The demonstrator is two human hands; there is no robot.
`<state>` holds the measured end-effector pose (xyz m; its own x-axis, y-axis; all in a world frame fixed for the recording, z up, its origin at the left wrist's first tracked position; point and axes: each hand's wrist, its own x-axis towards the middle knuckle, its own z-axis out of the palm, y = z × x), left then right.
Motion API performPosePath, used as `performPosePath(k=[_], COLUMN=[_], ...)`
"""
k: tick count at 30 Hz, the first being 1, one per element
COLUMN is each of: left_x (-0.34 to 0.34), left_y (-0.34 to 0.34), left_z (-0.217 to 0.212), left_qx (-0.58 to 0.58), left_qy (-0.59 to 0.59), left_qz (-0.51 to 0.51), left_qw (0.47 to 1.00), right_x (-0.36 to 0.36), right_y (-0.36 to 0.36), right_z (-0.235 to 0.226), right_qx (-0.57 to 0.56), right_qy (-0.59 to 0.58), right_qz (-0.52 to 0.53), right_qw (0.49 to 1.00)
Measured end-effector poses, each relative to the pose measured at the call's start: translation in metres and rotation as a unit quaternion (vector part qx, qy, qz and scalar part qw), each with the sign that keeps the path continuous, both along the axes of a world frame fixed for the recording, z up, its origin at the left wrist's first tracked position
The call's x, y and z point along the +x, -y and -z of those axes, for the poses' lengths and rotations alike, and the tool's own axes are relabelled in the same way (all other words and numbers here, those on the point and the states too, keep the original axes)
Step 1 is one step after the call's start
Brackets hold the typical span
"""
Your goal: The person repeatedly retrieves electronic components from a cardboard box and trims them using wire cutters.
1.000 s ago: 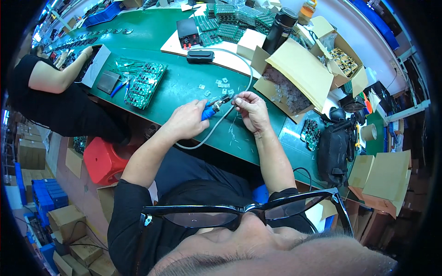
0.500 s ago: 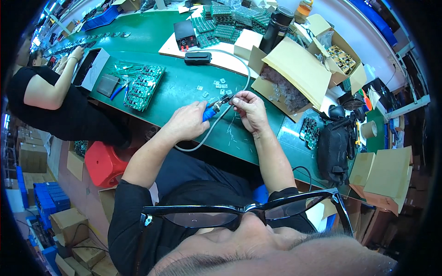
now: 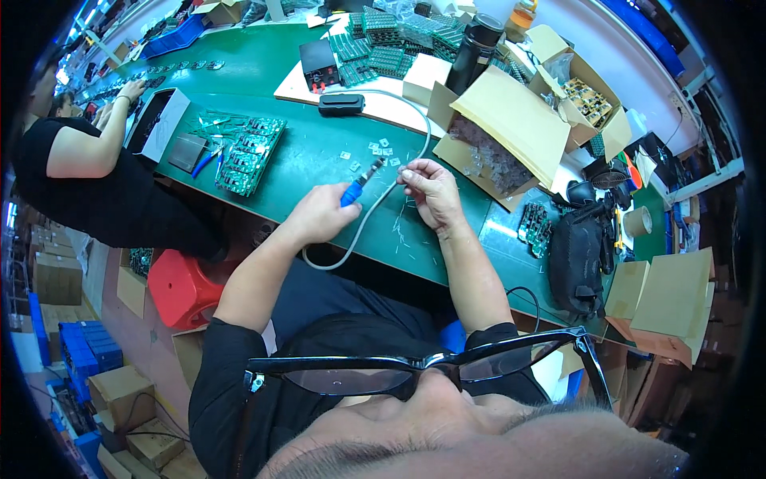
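My left hand [image 3: 323, 214] is closed around a blue-handled tool [image 3: 353, 192] with a dark, narrow tip, which points up and to the right. Its exact kind is unclear. My right hand [image 3: 433, 191] is closed in a pinch just right of the tip, apart from it; whatever lies between the fingertips is too small to make out. A grey cable [image 3: 372, 217] loops under the tool and runs up past my right fingers. Small clear square pieces [image 3: 380, 148] lie beyond the tip. Thin pale clippings [image 3: 405, 231] are scattered on the green mat [image 3: 319, 144] near my right wrist.
Green circuit boards [image 3: 249, 152] and blue-handled pliers [image 3: 206, 164] lie at left, near a co-worker [image 3: 80, 152]. A black box [image 3: 318, 64] and black case [image 3: 341, 104] stand behind. Right are an open carton [image 3: 511, 120] of clear parts and a black bag [image 3: 576, 259].
The tool's tip has pulled away from my right fingertips, and my left hand has shifted slightly left and down. My right hand keeps its pinch in nearly the same place.
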<state>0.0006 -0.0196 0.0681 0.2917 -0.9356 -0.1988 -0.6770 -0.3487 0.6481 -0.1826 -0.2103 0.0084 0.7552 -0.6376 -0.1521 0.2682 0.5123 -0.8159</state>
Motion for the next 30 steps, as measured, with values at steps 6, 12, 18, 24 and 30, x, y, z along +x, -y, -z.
performPosePath(k=[6, 12, 18, 24, 30], left_x=[0.038, 0.062, 0.057, 0.063, 0.059], left_y=[-0.005, -0.013, -0.007, -0.019, -0.014], left_z=[0.049, 0.073, 0.073, 0.073, 0.079], left_qx=[-0.050, -0.116, -0.112, -0.108, -0.102], left_qy=[-0.629, -0.756, -0.733, -0.744, -0.765], left_qz=[-0.054, -0.021, 0.001, -0.012, 0.008], left_qw=[0.773, 0.644, 0.671, 0.660, 0.636], right_x=[0.002, 0.015, -0.029, -0.033, -0.039], right_y=[0.005, -0.003, 0.046, 0.068, 0.063], right_z=[0.020, 0.016, -0.014, 0.005, 0.006], right_qx=[-0.114, -0.322, -0.520, -0.535, -0.558], right_qy=[-0.060, -0.116, -0.384, -0.543, -0.495], right_qz=[0.046, 0.082, 0.278, 0.168, 0.170], right_qw=[0.991, 0.936, 0.710, 0.626, 0.644])
